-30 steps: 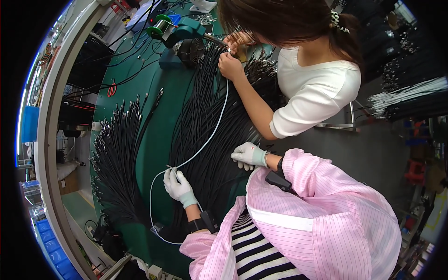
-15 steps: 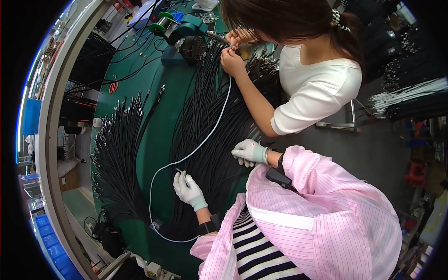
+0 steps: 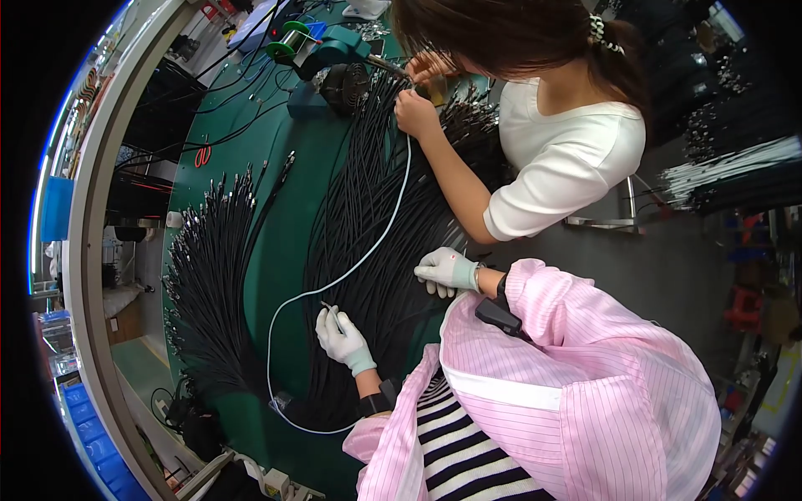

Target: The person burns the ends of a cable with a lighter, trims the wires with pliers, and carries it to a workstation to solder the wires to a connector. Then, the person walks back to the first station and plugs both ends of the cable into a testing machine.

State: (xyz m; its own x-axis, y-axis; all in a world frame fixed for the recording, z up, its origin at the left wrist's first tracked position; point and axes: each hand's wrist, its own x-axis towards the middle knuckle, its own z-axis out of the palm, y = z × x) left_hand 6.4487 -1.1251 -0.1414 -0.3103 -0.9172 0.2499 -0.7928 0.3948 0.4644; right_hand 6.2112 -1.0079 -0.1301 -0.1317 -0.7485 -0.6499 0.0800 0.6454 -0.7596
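My left hand (image 3: 342, 342), in a white glove, is closed on a thin piece with a metal tip (image 3: 325, 305); its exact kind is too small to tell. Beneath it lies a thick spread of black cables (image 3: 359, 242). My right hand (image 3: 447, 270), also gloved, rests at the right edge of these cables with curled fingers; whatever is in them is hidden. A light grey cable (image 3: 386, 227) loops past my left hand and runs up to a co-worker's hands (image 3: 415, 104) at the far side.
Another fan of black cables (image 3: 221, 275) with metal ends lies left on the green table (image 3: 280, 209). A wire spool (image 3: 292, 43) stands beside a dark green device (image 3: 341, 48) at the back. Orange-handled scissors (image 3: 203, 154) lie far left. A pale frame post (image 3: 83, 217) borders the left.
My left hand has shifted slightly right with the thin piece in its fingers. The co-worker's hands have moved a little, and the grey cable has shifted slightly. My right hand stays put.
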